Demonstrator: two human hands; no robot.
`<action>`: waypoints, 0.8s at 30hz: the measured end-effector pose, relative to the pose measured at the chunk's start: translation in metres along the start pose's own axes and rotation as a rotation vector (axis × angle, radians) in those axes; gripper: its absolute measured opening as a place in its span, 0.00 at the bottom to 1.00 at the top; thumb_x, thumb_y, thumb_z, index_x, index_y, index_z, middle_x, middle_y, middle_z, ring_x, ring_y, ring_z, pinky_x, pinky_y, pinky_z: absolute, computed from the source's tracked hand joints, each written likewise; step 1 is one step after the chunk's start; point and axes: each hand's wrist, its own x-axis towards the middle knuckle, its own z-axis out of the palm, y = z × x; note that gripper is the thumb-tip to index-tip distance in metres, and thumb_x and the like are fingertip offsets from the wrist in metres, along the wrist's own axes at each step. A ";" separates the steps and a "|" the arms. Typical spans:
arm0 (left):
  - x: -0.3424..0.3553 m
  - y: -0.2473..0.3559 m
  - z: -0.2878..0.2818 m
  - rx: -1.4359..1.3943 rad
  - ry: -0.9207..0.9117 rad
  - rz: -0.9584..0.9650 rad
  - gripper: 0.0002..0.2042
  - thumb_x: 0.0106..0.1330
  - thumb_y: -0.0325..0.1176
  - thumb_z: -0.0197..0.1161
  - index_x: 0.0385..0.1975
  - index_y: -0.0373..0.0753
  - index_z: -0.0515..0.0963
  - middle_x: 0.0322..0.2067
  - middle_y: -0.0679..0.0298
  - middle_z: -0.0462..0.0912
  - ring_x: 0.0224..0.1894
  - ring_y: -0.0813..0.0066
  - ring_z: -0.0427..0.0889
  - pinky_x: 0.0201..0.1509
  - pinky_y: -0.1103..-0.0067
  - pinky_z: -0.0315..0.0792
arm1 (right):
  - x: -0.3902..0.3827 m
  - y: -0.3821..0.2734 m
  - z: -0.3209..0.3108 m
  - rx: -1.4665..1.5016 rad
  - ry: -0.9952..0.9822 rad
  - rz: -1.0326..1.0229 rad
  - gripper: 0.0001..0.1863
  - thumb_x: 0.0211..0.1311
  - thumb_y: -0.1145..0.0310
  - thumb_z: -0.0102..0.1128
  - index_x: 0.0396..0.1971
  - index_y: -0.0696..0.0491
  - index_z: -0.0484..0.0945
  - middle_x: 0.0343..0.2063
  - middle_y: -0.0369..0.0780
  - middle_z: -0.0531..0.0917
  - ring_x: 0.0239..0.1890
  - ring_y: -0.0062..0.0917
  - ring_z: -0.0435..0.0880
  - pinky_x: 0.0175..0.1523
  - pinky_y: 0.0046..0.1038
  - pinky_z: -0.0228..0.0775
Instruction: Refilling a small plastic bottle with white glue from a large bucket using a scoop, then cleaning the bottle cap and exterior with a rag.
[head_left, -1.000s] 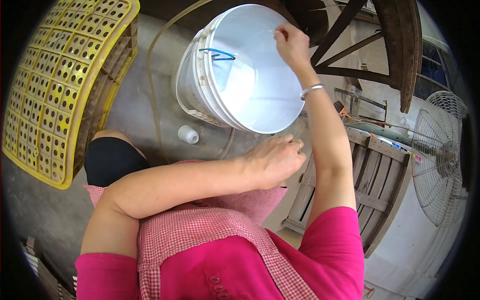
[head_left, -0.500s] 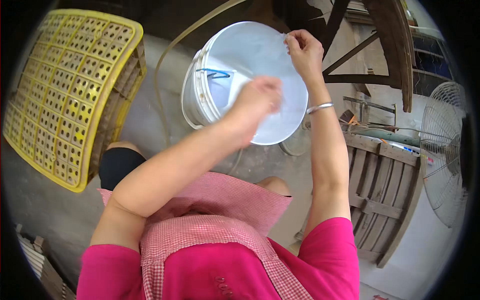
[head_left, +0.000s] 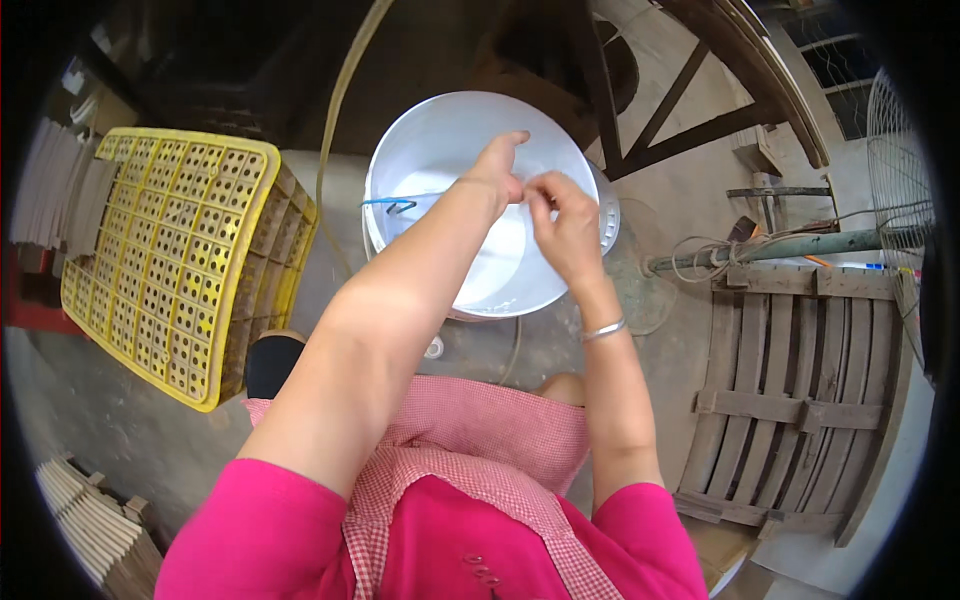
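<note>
A white bucket (head_left: 415,150) stands in front of me, and I look down into it. Over its opening my left hand (head_left: 498,172) has one digit stuck out and the other fingers curled in. Close to its fingertips, my right hand (head_left: 570,230), below a silver bangle (head_left: 604,329), is closed in a pinch. Whatever lies between the fingers of either hand is too small to make out. At the bucket's left side a thin blue strip with a dark hooked piece (head_left: 400,203) crosses the rim, partly behind my left forearm.
An upturned yellow plastic crate (head_left: 190,260) stands on the left. To the right lie a wooden pallet (head_left: 800,400), a green pole (head_left: 800,245) wound with cord, and a wire fan guard (head_left: 900,180). A pale hose (head_left: 340,110) runs behind the bucket. A dark frame (head_left: 690,130) rises at the far right.
My right hand has come from the bucket's far right rim inward over the opening. My left hand has moved up and away from me, so the two hands are now close together. The view has shifted.
</note>
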 end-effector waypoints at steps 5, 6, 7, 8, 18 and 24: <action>0.048 0.008 0.005 0.288 0.015 0.059 0.26 0.71 0.29 0.58 0.64 0.30 0.57 0.50 0.44 0.71 0.39 0.56 0.79 0.42 0.60 0.78 | -0.020 -0.012 -0.013 0.081 -0.028 0.140 0.13 0.60 0.80 0.62 0.46 0.61 0.80 0.43 0.47 0.83 0.42 0.38 0.85 0.41 0.31 0.81; 0.063 0.020 -0.004 0.209 0.011 0.033 0.17 0.71 0.27 0.57 0.55 0.31 0.62 0.42 0.48 0.72 0.33 0.62 0.75 0.35 0.66 0.74 | -0.020 -0.014 -0.005 0.081 -0.024 0.114 0.15 0.60 0.80 0.62 0.48 0.62 0.79 0.45 0.48 0.83 0.43 0.39 0.85 0.42 0.31 0.81; 0.068 0.019 -0.004 0.135 -0.001 -0.015 0.09 0.70 0.25 0.56 0.46 0.32 0.68 0.33 0.53 0.73 0.26 0.68 0.71 0.28 0.71 0.70 | -0.023 -0.012 -0.005 0.062 -0.014 0.102 0.17 0.60 0.80 0.62 0.49 0.63 0.78 0.46 0.49 0.82 0.44 0.39 0.85 0.44 0.31 0.81; 0.071 0.019 -0.007 0.142 0.004 -0.012 0.09 0.70 0.25 0.56 0.46 0.32 0.68 0.33 0.53 0.73 0.26 0.68 0.71 0.28 0.71 0.70 | -0.025 -0.012 -0.006 0.069 -0.007 0.104 0.17 0.60 0.80 0.62 0.49 0.63 0.78 0.46 0.49 0.82 0.44 0.39 0.85 0.44 0.31 0.81; 0.002 0.059 -0.011 -0.140 0.109 0.165 0.02 0.68 0.20 0.50 0.37 0.31 0.70 0.30 0.59 0.71 0.22 0.74 0.64 0.22 0.82 0.60 | -0.027 0.005 -0.012 0.134 0.180 0.216 0.19 0.59 0.78 0.62 0.51 0.64 0.76 0.46 0.52 0.82 0.45 0.43 0.84 0.49 0.36 0.78; -0.041 0.063 -0.026 -0.139 0.065 0.271 0.05 0.69 0.21 0.50 0.41 0.29 0.71 0.32 0.58 0.71 0.24 0.74 0.65 0.24 0.82 0.63 | 0.026 0.023 0.023 0.104 0.038 0.337 0.19 0.65 0.69 0.58 0.50 0.66 0.76 0.45 0.56 0.81 0.46 0.49 0.83 0.52 0.40 0.76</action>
